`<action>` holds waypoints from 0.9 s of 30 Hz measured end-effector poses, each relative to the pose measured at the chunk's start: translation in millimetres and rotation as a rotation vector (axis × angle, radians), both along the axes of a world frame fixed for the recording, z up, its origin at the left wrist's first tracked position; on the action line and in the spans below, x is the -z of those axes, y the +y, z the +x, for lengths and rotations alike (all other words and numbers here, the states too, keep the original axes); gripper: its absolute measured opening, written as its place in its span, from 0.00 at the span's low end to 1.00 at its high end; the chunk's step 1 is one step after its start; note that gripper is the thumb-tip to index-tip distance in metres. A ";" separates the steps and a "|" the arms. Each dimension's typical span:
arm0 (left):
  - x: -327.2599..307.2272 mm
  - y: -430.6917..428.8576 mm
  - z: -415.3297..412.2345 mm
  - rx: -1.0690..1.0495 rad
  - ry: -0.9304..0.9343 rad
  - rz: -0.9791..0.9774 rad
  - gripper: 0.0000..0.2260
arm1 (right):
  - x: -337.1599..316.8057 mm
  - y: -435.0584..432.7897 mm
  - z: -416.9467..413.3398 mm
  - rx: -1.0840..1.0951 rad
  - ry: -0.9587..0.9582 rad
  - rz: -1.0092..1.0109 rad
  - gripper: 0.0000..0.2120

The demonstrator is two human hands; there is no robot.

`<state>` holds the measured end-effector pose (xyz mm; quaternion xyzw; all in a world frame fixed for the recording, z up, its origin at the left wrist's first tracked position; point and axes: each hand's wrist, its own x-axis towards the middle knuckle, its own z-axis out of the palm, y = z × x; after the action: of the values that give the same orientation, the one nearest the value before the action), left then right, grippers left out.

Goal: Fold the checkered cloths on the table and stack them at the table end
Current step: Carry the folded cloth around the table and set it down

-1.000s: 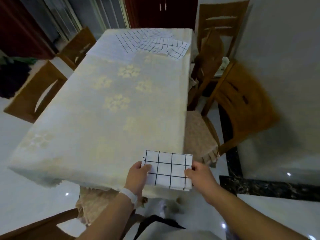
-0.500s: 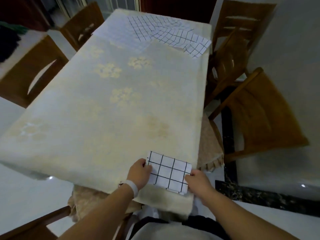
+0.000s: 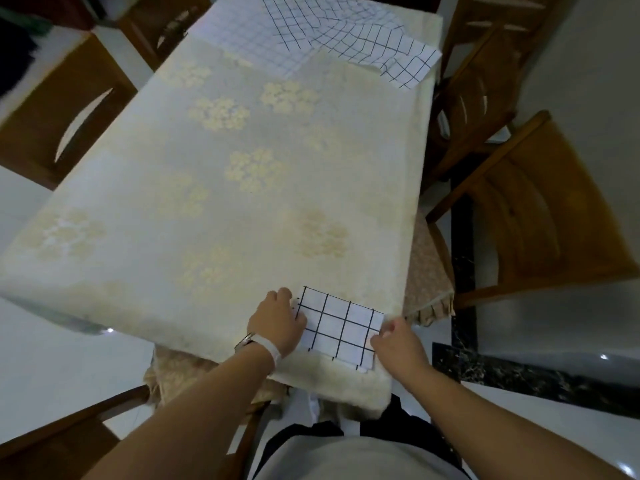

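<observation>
Folded checkered cloth [image 3: 341, 329]: a small white rectangle with a bold dark grid, lying flat on the near end of the table [image 3: 194, 209], close to the near right corner. Its long axis runs across the table's width, slightly skewed, so the right end sits nearer the person than the left. A lower layer shows as a narrow offset strip along the near edge. Left hand [image 3: 277, 322]: knuckles up, fingers curled at the cloth's left short edge, thumb lying over that edge and gripping it. Right hand [image 3: 398, 341]: fingers curled, tips pinching the right short edge. A pale wristband [image 3: 274, 351] is on the left wrist. The table carries a cream covering with a pale flower pattern. Unfolded checkered cloths [image 3: 349, 36] lie at the far end, well apart from the folded one: a fine-checked piece to the left, with a rumpled bold-grid piece overlapping it and reaching the far right edge. Wooden chairs stand on both sides: two on the right [image 3: 540, 216], and others on the left [image 3: 62, 112].
</observation>
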<state>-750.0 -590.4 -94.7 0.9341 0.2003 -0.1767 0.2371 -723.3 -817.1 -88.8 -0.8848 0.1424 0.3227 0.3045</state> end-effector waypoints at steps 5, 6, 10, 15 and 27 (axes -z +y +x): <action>-3.9 -6.4 -3.7 0.523 -0.186 0.130 0.28 | -3.1 -8.6 -7.4 -0.549 -0.288 -0.175 0.32; -4.0 -8.7 -3.2 0.611 -0.156 0.121 0.30 | -3.6 -8.5 -7.7 -0.652 -0.283 -0.184 0.34; 2.6 -10.5 1.9 0.789 -0.025 0.183 0.33 | -0.4 -5.8 -6.0 -0.879 -0.248 -0.255 0.37; 11.1 -5.1 1.9 0.827 0.043 0.241 0.35 | 9.1 -3.8 -6.2 -0.945 -0.215 -0.316 0.38; -19.2 -16.0 -3.9 0.646 0.004 0.195 0.29 | -8.7 -4.2 1.7 -0.904 -0.258 -0.230 0.32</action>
<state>-753.9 -606.4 -75.5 0.9672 -0.0897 -0.2244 0.0780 -721.6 -821.3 -80.2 -0.9187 -0.2606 0.2926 0.0493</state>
